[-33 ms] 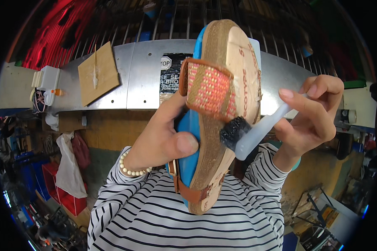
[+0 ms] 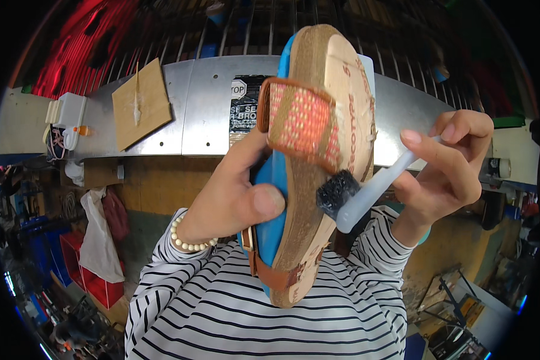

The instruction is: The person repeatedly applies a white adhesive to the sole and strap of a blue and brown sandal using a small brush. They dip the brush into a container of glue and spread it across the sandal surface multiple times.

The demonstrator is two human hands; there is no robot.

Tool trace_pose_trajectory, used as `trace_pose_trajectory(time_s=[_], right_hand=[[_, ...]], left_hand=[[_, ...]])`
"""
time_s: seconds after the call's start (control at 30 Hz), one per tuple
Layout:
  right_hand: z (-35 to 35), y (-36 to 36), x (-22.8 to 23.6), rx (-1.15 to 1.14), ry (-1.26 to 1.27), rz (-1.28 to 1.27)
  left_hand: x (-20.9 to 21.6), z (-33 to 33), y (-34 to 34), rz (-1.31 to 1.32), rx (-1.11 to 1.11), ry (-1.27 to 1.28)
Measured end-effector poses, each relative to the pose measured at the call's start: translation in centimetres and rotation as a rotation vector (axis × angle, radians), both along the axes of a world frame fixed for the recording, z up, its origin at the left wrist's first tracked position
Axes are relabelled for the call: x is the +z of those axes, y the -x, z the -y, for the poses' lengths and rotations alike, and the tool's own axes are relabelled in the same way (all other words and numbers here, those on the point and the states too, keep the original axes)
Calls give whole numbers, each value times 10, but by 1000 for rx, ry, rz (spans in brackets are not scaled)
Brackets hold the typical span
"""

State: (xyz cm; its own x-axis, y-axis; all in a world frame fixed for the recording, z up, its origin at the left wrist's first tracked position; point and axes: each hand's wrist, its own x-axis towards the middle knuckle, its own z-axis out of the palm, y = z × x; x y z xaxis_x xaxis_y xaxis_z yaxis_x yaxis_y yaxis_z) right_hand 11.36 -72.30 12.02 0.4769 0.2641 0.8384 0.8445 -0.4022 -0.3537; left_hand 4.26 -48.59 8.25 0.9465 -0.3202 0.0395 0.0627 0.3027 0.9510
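Note:
A sandal on a blue shoe last stands upright on its length, with its brown midsole edge and pale outsole turned to the right. Its woven pink-orange strap is edged in brown leather. My left hand is closed round the last from the left, thumb lying on the blue surface. In my right hand is the white handle of a brush, pinched between thumb and fingers. The brush's black bristles rest against the midsole edge, just below the strap.
Behind the sandal runs a metal worktable. On it lie a brown board carrying a thin stick, a black printed sheet and a small white box. Metal rollers lie beyond. A red crate stands at lower left.
The sandal's upper end has tipped up and slightly away. The brush head has shifted a little down and right along the midsole edge. Both grips are unchanged.

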Motion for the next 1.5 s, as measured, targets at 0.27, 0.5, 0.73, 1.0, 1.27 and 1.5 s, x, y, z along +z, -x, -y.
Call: trace_pose_trajectory(time_s=[0.27, 0.5, 0.73, 1.0, 1.27, 1.5], right_hand=[[3, -2, -5, 74, 87, 101], [7, 0, -4, 159, 94, 56], [9, -2, -1, 197, 126, 116], [3, 3, -10, 144, 5, -54], [7, 16, -13, 112, 26, -83], [6, 4, -7, 177, 139, 195]], left_hand=[[7, -8, -16, 49, 50, -57], [3, -4, -34, 105, 130, -30], [-5, 1, -62, 183, 255, 13], [-13, -3, -83, 284, 473, 60], [-5, -49, -52, 447, 870, 171], [1, -51, -43, 539, 899, 174]])
